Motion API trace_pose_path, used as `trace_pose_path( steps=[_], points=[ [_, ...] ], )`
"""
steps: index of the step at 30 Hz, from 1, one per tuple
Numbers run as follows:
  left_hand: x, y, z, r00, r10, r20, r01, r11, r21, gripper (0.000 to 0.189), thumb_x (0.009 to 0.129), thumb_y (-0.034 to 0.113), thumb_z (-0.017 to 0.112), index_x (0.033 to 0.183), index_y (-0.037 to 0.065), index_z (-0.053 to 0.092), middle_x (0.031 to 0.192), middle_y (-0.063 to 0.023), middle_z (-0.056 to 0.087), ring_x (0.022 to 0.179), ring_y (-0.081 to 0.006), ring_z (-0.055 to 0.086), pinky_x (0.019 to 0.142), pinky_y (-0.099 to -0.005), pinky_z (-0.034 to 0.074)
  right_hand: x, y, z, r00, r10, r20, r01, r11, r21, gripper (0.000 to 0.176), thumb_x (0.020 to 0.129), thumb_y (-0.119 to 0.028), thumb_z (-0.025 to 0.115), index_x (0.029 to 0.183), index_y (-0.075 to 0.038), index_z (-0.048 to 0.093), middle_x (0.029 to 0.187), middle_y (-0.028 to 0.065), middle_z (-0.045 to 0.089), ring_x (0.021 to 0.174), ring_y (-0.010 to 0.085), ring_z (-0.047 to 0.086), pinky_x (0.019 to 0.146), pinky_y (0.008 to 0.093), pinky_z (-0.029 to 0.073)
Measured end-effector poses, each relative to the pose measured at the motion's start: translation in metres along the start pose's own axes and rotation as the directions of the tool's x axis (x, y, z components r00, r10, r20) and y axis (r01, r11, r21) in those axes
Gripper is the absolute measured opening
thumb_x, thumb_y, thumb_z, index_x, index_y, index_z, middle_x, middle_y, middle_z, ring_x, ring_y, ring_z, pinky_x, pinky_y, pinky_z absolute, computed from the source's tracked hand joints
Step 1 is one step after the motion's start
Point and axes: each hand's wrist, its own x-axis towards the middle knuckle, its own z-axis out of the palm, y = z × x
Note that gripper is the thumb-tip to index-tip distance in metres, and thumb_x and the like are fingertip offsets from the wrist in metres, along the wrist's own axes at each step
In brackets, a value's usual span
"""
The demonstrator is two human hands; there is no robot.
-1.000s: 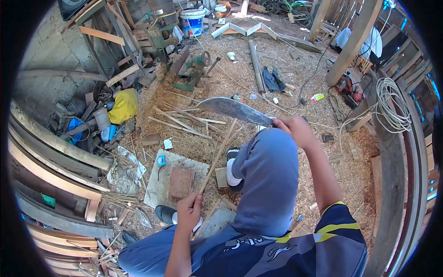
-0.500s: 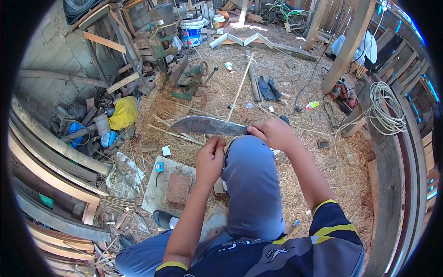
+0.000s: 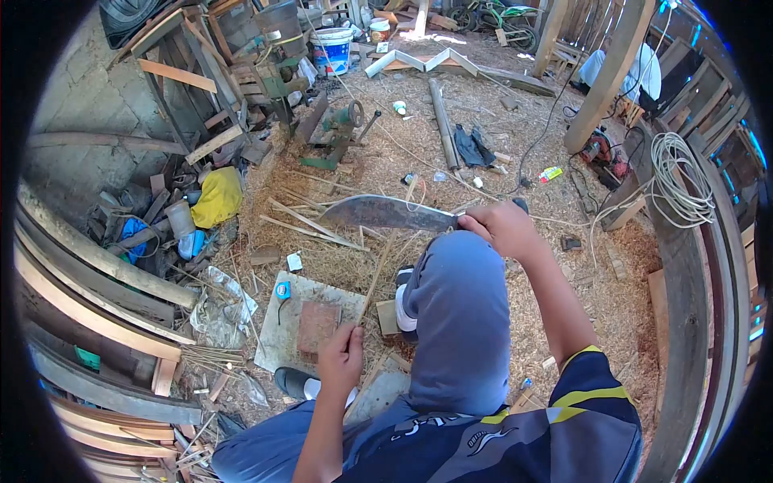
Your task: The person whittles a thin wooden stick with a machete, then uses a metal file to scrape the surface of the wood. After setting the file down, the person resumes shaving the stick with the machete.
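Observation:
My right hand (image 3: 501, 228) is closed around the handle of a machete (image 3: 386, 212) just beyond my raised knee (image 3: 459, 314). Its long, dark blade points left, roughly level. My left hand (image 3: 341, 357) grips the near end of a thin wooden strip (image 3: 377, 278), low and left of the knee. From there the strip slants up to the blade and passes behind or under it; the exact contact is hidden. A pale, curled shaving (image 3: 415, 190) stands at the blade's upper edge.
Shavings and loose strips (image 3: 310, 225) cover the ground. A brick (image 3: 319, 326) and a blue tape measure (image 3: 282, 291) lie on a board left of my leg. Ahead stands a green metal machine (image 3: 334, 137). Coiled cable (image 3: 680, 181) hangs at right; a seated person (image 3: 640, 76) is behind a post.
My left hand has drawn the strip back toward me, down and left, so its far end now reaches only to about the blade. The machete stays near the knee.

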Motion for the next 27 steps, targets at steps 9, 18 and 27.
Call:
trace_pose_path(
  steps=[9,18,27],
  points=[
    [0.039,0.037,0.022,0.994,0.104,-0.023,-0.103,0.994,0.028,0.014,0.102,0.014,0.065,0.094,0.002,0.066,0.063,-0.0179,0.056,0.054,-0.0322,0.059,0.054,-0.0412,0.043,0.007,-0.007,0.005,0.999,-0.036,0.015,0.036,0.999,0.014,0.041,0.106,-0.045,0.053,0.095,-0.013,0.075,0.080,0.0189,0.071,0.080,0.0418,0.069,0.072,0.0529,0.052],
    [-0.027,-0.011,-0.002,0.999,0.036,0.031,-0.037,0.998,0.046,0.019,0.104,0.015,0.062,0.089,0.003,0.063,0.064,-0.0167,0.055,0.053,-0.0298,0.056,0.053,-0.0398,0.042,-0.004,0.012,0.005,0.999,0.046,0.001,-0.046,0.998,0.049,0.040,0.106,-0.043,0.053,0.093,-0.011,0.074,0.080,0.0183,0.070,0.078,0.0416,0.069,0.072,0.0516,0.053],
    [0.085,0.072,0.049,0.999,0.032,0.005,-0.032,0.998,-0.061,0.025,0.108,0.026,0.058,0.114,0.005,0.071,0.075,-0.0167,0.069,0.062,-0.0281,0.067,0.058,-0.0393,0.048,0.008,-0.009,0.001,0.998,-0.069,0.000,0.068,0.997,-0.039,0.042,0.105,-0.046,0.054,0.091,-0.013,0.075,0.077,0.0168,0.071,0.078,0.0398,0.070,0.070,0.0508,0.054]
  ],
)
